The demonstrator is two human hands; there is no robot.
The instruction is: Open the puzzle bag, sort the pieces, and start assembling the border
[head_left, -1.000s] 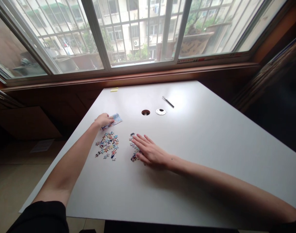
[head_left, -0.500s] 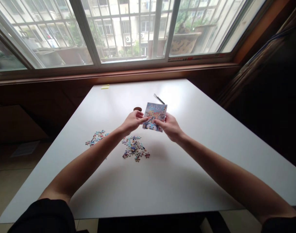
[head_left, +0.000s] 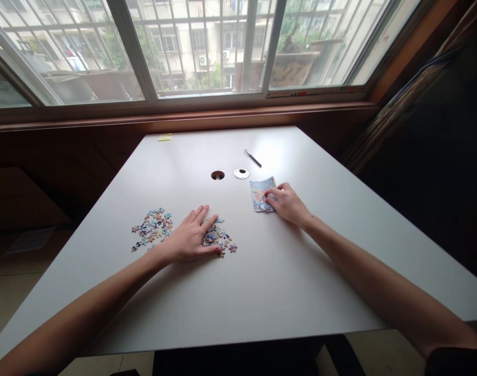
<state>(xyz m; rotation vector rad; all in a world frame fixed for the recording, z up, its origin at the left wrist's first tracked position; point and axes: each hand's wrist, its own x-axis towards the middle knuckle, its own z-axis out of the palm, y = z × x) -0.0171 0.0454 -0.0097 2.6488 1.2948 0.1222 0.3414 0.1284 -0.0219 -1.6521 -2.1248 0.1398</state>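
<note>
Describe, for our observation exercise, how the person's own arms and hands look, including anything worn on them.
The five-fingered left hand and right hand are ungloved. The left forearm and right forearm are bare. A dark fabric sleeve shows at the right elbow; I can't make one out on the left.

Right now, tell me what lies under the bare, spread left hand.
Part of a loose pile of small, multicoloured jigsaw pieces shows between and beyond the thumb and index finger of the left hand. Whatever the hand covers cannot be seen.

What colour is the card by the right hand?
The card is mostly light blue with multicoloured print, clearest in the head view.
</note>
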